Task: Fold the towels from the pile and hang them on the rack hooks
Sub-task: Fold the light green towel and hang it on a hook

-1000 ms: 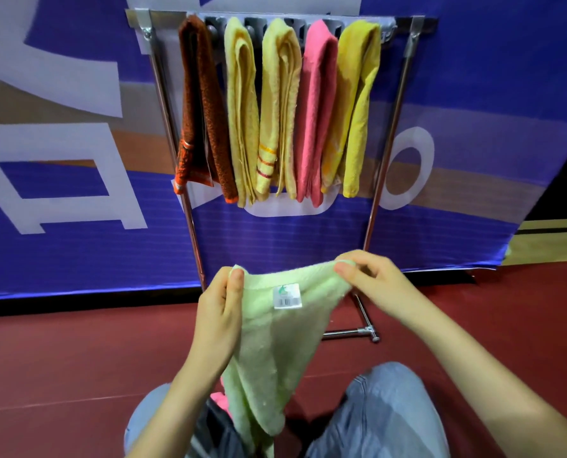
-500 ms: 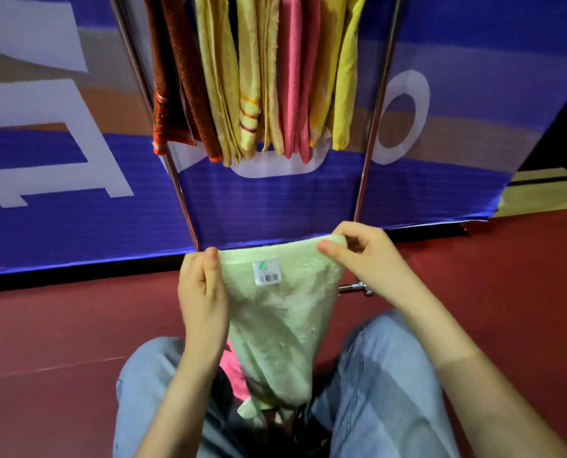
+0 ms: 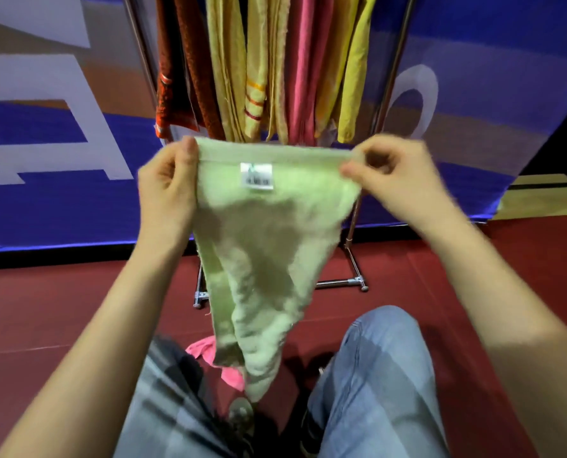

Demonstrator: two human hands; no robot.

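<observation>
I hold a light green towel [image 3: 262,246] stretched by its top edge in front of me, a white label near that edge. My left hand [image 3: 168,190] pinches the left corner and my right hand [image 3: 394,180] pinches the right corner. The rest of the towel hangs down between my knees. Behind it stands the metal rack [image 3: 387,94], its hooks out of view above. On it hang a rust-brown towel [image 3: 192,77], two pale yellow towels [image 3: 229,71], a pink towel [image 3: 303,71] and a bright yellow towel [image 3: 354,77]. A pink towel [image 3: 209,353] lies on the floor.
The rack's feet [image 3: 358,282] rest on the dark red floor [image 3: 44,309] just beyond my knees in blue jeans [image 3: 381,375]. A blue, white and brown banner [image 3: 60,127] stands close behind the rack.
My hands have moved apart and upward, stretching the green towel's top edge wider. The view has tilted down and closer to the rack, so its top bar has left the frame.
</observation>
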